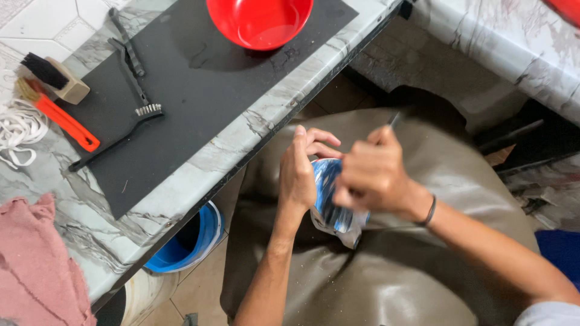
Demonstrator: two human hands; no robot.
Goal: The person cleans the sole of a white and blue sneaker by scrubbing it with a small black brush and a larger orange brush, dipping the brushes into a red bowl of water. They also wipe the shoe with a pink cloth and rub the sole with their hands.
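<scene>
My left hand (pixel 297 175) grips a blue and white object (pixel 329 199), blurred by motion, over my lap. My right hand (pixel 371 175) is closed around a thin tool whose dark tip (pixel 394 119) sticks up past my knuckles, and it presses against the same object. A grey-brown apron (pixel 386 271) covers my lap beneath both hands. What kind of object it is cannot be told from the blur.
On the marble-patterned table (pixel 241 136) lies a black mat (pixel 199 90) with a red bowl (pixel 258 21), black wire brushes (pixel 130 115), an orange-handled brush (pixel 63 118) and a wooden block brush (pixel 57 78). A pink cloth (pixel 33 265) lies at the left. A blue bucket (pixel 190 238) stands below.
</scene>
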